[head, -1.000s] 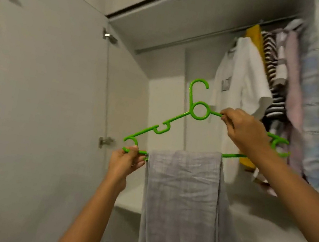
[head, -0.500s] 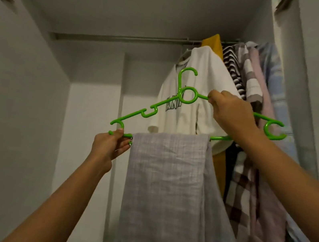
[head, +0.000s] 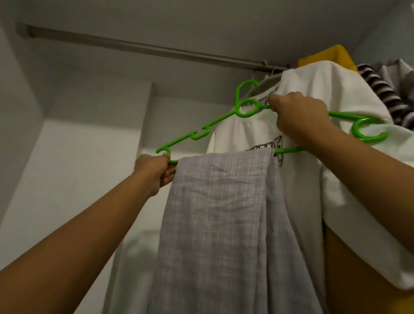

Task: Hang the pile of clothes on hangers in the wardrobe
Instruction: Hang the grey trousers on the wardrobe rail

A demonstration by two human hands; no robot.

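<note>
Green plastic hanger (head: 217,122) sits mid-frame, grey cloth (head: 218,213) draped over its bar. Your left hand (head: 155,173) pinches its lower-left end; your right hand (head: 298,114) grips beside the hook.

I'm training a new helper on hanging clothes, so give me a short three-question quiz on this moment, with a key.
1. True or false: the hook of the green hanger is already over the rail.
2. What is draped over the hanger's bottom bar? A. grey cloth B. striped shirt C. yellow towel
3. Which hand grips the hanger beside its hook?
Key: 1 false, the hook is below the rail. 2 A. 3 the right hand.
</note>
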